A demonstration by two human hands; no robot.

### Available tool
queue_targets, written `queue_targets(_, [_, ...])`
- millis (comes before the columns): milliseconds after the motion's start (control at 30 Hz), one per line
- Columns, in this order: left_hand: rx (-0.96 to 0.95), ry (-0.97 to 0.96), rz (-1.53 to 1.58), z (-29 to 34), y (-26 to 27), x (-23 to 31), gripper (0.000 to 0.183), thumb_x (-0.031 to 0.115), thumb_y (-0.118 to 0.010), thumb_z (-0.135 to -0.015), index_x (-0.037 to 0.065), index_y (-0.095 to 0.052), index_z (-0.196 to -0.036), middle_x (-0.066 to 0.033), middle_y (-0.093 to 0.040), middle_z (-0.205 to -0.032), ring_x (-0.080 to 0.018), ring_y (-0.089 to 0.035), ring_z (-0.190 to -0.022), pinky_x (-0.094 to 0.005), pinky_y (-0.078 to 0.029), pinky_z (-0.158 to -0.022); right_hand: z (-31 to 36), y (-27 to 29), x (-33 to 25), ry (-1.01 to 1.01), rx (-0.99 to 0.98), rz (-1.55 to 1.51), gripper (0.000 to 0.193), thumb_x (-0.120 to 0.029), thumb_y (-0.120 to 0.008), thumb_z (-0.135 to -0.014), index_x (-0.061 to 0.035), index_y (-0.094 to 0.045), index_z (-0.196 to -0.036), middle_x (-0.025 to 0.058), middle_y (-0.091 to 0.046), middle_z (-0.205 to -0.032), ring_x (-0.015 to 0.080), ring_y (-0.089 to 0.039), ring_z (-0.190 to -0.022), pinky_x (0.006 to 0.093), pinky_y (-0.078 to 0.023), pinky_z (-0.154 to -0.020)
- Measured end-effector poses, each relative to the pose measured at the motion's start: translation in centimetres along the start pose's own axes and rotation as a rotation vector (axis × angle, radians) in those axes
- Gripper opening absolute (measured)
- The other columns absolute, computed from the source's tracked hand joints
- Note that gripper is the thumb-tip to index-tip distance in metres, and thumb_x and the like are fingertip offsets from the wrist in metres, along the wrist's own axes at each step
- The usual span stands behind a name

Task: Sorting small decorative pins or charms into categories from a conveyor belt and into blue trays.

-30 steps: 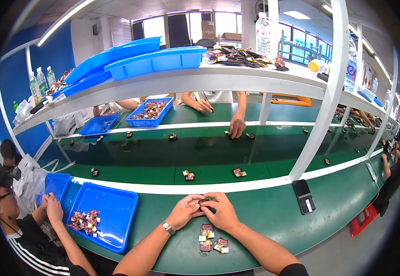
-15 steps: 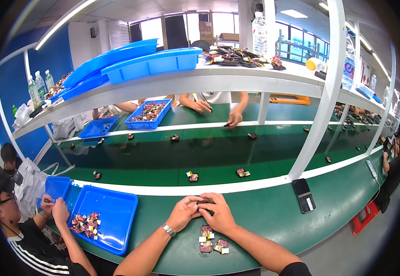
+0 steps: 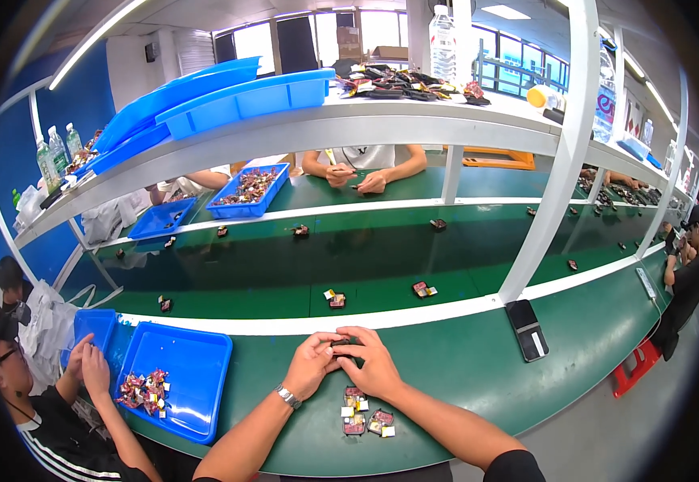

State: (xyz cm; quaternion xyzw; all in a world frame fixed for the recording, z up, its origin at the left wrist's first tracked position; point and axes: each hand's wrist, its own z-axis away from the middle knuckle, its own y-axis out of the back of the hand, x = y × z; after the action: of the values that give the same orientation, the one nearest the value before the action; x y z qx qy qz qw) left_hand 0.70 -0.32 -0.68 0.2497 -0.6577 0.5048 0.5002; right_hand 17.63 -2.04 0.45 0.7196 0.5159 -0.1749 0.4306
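Over the green bench, my left hand (image 3: 309,371) and my right hand (image 3: 373,368) meet with curled fingers around a small dark piece (image 3: 341,344). Fingers cover most of it, so its exact kind is hidden. Just below my hands, near my right wrist, lies a small cluster of reddish-and-black electronic modules (image 3: 353,424) with white and yellow tabs. One module (image 3: 381,422) in that group is tilted beside the others. A metal-banded watch (image 3: 288,396) circles my left wrist.
A blue tray (image 3: 219,377) with a heap of modules stands left, beside a co-worker's hands (image 3: 88,365). A black phone-like device (image 3: 527,330) lies right, by a white shelf post (image 3: 554,185). Scattered modules sit on the green belt (image 3: 382,277). Another person's hands (image 3: 357,178) work opposite.
The view has shifted slightly. My fingers have changed position around the dark piece, both hands staying on it. Across the belt, the other person's hands have come closer together.
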Motion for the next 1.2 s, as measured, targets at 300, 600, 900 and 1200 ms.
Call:
queue_targets(300, [-0.036, 0.034, 0.015, 0.0, -0.2, 0.5, 0.027, 0.008, -0.048, -0.099, 0.001, -0.044, -0.125, -0.0142, -0.056, -0.126, -0.0227, -0.058, -0.115, -0.0416, -0.050, -0.101, 0.0, 0.7, -0.3, 0.010, 0.075, 0.109, 0.018, -0.006, -0.068, -0.078, -0.0061, -0.069, -0.096, 0.0100, -0.058, -0.119, 0.0295, -0.053, -0.113, 0.0384, -0.048, -0.092])
queue_targets(600, [-0.017, 0.067, 0.038, 0.1, -0.6, 0.9, 0.028, 0.004, -0.047, -0.099, 0.001, -0.044, -0.126, -0.0117, -0.060, -0.118, -0.0212, -0.060, -0.112, -0.0399, -0.050, -0.101, -0.5, 0.9, -0.7, 0.140, 0.113, 0.274, 0.014, -0.005, -0.070, -0.076, -0.0075, -0.067, -0.090, 0.0043, -0.060, -0.093, 0.0228, -0.060, -0.086, 0.0337, -0.053, -0.067])
queue_targets(900, [-0.043, 0.063, 0.074, 0.1, -0.2, 0.7, 0.029, 0.004, -0.048, -0.098, 0.002, -0.044, -0.126, -0.0119, -0.058, -0.123, -0.0215, -0.059, -0.113, -0.0394, -0.050, -0.099, -0.5, 0.7, -0.3, 0.195, 0.114, 0.309, 0.016, -0.003, -0.072, -0.076, -0.0068, -0.070, -0.091, 0.0043, -0.063, -0.090, 0.0218, -0.063, -0.082, 0.0334, -0.054, -0.069])
queue_targets(1200, [-0.020, 0.079, 0.060, 0.0, -0.1, 0.5, 0.027, 0.005, -0.048, -0.098, 0.003, -0.046, -0.124, -0.0111, -0.058, -0.122, -0.0210, -0.060, -0.110, -0.0398, -0.052, -0.097, -0.5, 0.6, -0.6, 0.233, 0.145, 0.336, 0.015, -0.003, -0.072, -0.074, -0.0078, -0.070, -0.088, 0.0035, -0.064, -0.088, 0.0221, -0.063, -0.080, 0.0328, -0.053, -0.067])
